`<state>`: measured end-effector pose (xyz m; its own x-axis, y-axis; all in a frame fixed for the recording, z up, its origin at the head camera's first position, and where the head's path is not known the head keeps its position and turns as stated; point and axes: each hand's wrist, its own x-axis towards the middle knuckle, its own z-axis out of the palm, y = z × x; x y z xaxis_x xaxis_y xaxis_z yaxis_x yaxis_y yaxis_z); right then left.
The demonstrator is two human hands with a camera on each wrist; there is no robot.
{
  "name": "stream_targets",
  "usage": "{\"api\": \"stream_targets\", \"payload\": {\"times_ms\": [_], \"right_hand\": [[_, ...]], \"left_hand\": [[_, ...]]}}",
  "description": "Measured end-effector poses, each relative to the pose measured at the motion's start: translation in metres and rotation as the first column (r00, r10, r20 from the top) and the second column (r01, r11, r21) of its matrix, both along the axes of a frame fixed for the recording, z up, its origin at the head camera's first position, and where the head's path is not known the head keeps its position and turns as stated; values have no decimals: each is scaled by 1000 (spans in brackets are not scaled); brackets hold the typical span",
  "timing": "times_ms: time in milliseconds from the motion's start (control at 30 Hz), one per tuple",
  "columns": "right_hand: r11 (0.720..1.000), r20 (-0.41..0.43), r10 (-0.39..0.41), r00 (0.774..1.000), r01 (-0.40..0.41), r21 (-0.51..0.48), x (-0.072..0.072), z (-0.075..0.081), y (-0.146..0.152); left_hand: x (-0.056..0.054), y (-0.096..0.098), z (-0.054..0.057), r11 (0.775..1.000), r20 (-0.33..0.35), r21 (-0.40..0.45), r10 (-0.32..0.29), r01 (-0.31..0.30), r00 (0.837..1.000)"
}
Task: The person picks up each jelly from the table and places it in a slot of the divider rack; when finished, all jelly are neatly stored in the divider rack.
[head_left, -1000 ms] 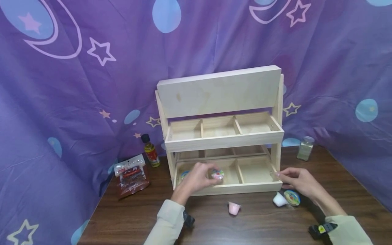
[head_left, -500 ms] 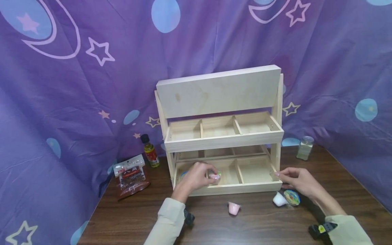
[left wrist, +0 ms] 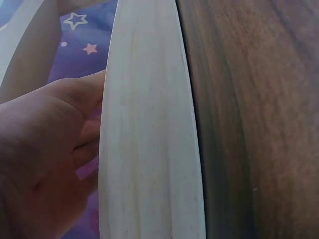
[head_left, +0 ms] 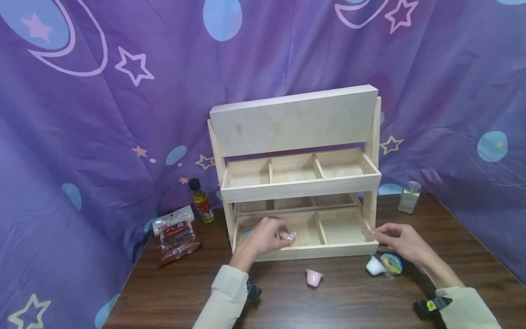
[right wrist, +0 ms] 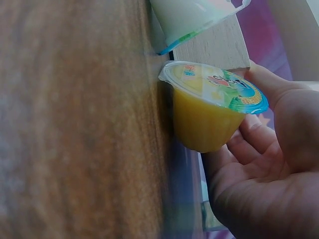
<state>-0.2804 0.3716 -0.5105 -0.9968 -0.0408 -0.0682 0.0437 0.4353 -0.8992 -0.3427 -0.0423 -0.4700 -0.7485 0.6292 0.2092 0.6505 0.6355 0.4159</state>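
My left hand (head_left: pixel 265 237) holds a small jelly cup (head_left: pixel 289 235) with a colourful lid in the middle compartment of the rack's lower tray (head_left: pixel 312 252). In the left wrist view the tray's front board (left wrist: pixel 149 119) hides the fingertips and that cup. Part of a blue-rimmed lid (head_left: pixel 246 231) shows in the left compartment. At the tray's right front corner, my right hand (head_left: pixel 404 244) grips the wood between thumb and fingers. Just below it on the table lie a white jelly cup (head_left: pixel 375 266) and a yellow jelly cup (right wrist: pixel 209 117), tipped on their sides.
A pink jelly cup (head_left: pixel 313 278) lies in front of the wooden rack (head_left: pixel 296 123). To the left are a brown spice packet (head_left: pixel 177 236) and a dark-capped bottle (head_left: pixel 201 201). A glass jar (head_left: pixel 409 197) stands at the right. Purple cloth (head_left: pixel 164 91) hangs behind the table.
The left hand has drawn the jelly cup slightly left and down within the middle compartment, then stayed there. The right hand has kept its place at the corner.
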Motion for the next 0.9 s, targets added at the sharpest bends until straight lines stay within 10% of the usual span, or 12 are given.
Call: {"api": "stream_targets", "payload": {"times_ms": [533,900], "right_hand": [[1000,18,-13,1000,12,10,2,2,-1],[999,-10,6,1000,-6,-31,-2,-2,1]], "left_hand": [[38,4,-6,981,-83,186,-44,58,996],[67,11,-13,932,-99,268,-225,244,969]]}}
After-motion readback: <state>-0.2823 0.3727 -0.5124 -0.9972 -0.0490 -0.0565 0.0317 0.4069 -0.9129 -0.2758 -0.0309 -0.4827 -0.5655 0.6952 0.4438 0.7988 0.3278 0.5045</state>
